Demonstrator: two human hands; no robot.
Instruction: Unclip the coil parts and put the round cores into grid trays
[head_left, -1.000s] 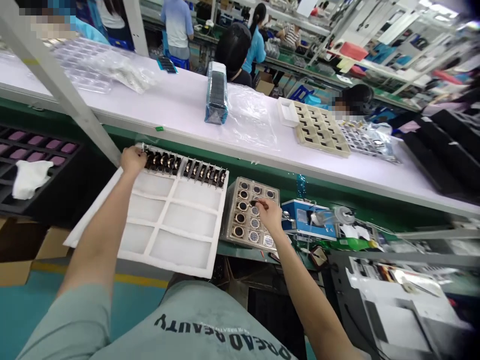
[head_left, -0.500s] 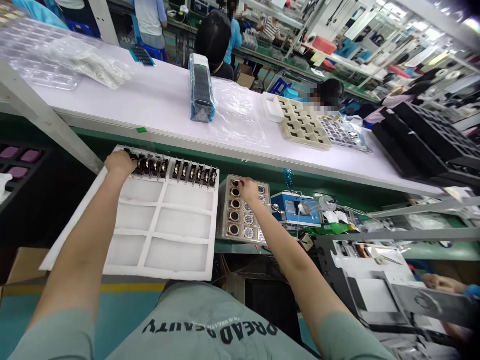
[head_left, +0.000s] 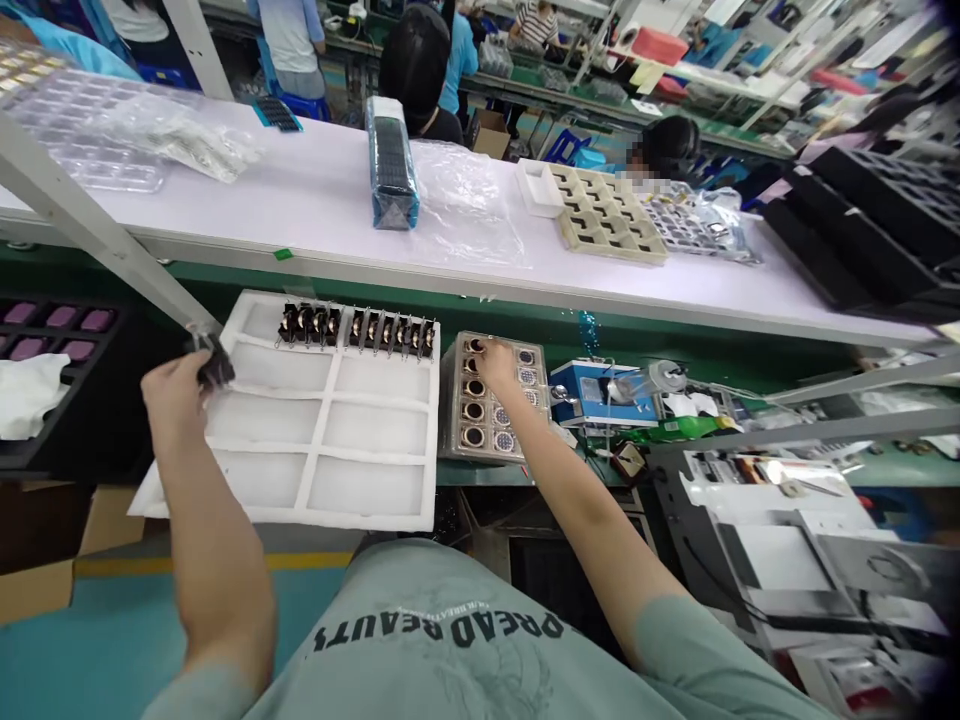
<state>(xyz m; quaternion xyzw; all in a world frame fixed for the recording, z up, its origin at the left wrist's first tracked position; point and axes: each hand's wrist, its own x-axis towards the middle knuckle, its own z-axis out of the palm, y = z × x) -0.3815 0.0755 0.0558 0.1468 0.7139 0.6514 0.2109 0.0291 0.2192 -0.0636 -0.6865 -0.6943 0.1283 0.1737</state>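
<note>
My left hand [head_left: 174, 392] is closed on a small black clip-like part [head_left: 216, 366] with thin metal wires, blurred by motion, held over the left edge of the white foam tray [head_left: 324, 440]. Black clip-like parts [head_left: 309, 325] of the same look stand in a row in the tray's top two compartments. My right hand [head_left: 496, 366] reaches onto a clear plastic tray [head_left: 491, 455] of round dark discs [head_left: 472, 411] and gridded round pieces [head_left: 504, 441]. Its fingers are bent at the top left of that tray, and what they grip, if anything, is hidden.
Beyond the foam tray runs a raised white shelf [head_left: 315, 190] with a wrapped black stack [head_left: 391, 165] and a beige compartment tray [head_left: 607, 215]. A blue device [head_left: 604, 395] stands right of the plastic tray. A slanted metal post [head_left: 112, 240] rises at left. Several people sit beyond.
My left hand has drawn left and down off the top row, lifting a black clip-like part out of the foam tray. My right hand stays at the plastic tray.
</note>
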